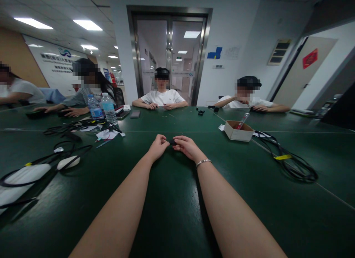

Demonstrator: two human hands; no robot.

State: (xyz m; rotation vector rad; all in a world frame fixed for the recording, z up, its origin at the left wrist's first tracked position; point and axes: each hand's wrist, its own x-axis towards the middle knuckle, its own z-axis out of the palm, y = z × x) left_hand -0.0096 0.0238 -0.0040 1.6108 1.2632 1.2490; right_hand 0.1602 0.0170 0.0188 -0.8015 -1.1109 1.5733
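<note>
Both my arms reach forward over a dark green table (169,221). Between my hands is a small black object (172,142), too small to identify. My left hand (159,146) is closed, its thumb and fingertips pinching the left end of that object. From the other side, my right hand (186,146) grips the object's right end between thumb and fingers. A silver bracelet (203,162) circles my right wrist. The fingers cover much of the object, so its full shape is hidden.
An open cardboard box (238,134) stands ahead to the right, near a coiled black cable (296,169). Water bottles (109,108), tangled cables (69,126) and a white mouse (68,162) lie to the left. Several people sit around the table; small black pieces (200,112) lie opposite.
</note>
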